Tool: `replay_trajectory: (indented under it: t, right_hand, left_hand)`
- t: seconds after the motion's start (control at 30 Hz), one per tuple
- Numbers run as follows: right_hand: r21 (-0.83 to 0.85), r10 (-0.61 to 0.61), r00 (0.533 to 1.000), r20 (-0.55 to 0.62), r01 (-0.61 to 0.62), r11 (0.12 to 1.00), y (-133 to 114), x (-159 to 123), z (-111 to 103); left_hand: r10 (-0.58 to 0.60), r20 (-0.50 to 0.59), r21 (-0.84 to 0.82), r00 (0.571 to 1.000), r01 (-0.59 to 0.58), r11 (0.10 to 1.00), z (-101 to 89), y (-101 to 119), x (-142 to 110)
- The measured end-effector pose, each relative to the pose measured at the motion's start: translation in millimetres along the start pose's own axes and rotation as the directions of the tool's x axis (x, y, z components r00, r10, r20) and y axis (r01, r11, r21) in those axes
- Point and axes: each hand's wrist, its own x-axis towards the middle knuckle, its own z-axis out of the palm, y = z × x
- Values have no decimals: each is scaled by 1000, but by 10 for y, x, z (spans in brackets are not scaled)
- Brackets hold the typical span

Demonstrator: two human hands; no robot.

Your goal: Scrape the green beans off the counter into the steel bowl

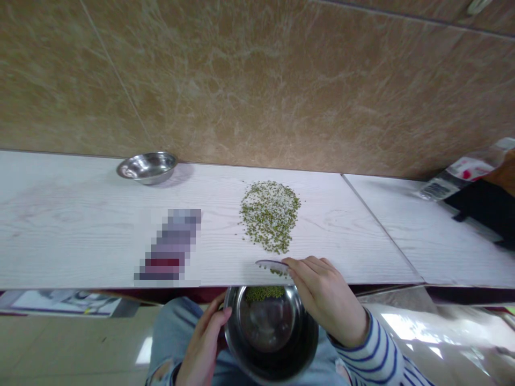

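Note:
A loose pile of green mung beans (270, 216) lies on the white wood-grain tabletop (80, 225), a little beyond the near edge. My right hand (322, 300) holds a thin, pale flat scraper (271, 265) on the tabletop, with a few beans (277, 272) by its edge. A steel bowl (270, 343) sits below the table's near edge, over my lap. My left hand (203, 338) grips its rim. A small heap of beans (259, 293) lies inside the bowl, against the wall nearest the table.
A second steel bowl (147, 167) stands against the marble-patterned wall (257, 80). A pixelated, blurred object (173, 246) lies left of the beans. A tabletop seam (382, 230) runs at the right, and a plastic bottle (462, 174) lies beyond it. My jeans (173, 321) show below.

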Motion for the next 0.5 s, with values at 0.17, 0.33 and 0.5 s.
replay_trajectory:
  t: [0.17,0.33,0.5]
  right_hand:
    - [4,6,1000,18,-6,1000,10,-23,-3]
    - [14,-21,1000,23,20,1000,28,-53,-13]
    - [46,-11,999,46,9,999,20,-98,-26]
  left_hand:
    - [-2,34,-7,999,2,1000,-14,4,-34]
    - [-23,20,-12,1000,23,1000,-2,10,-41]
    - [13,56,15,998,-14,1000,6,-4,-36]
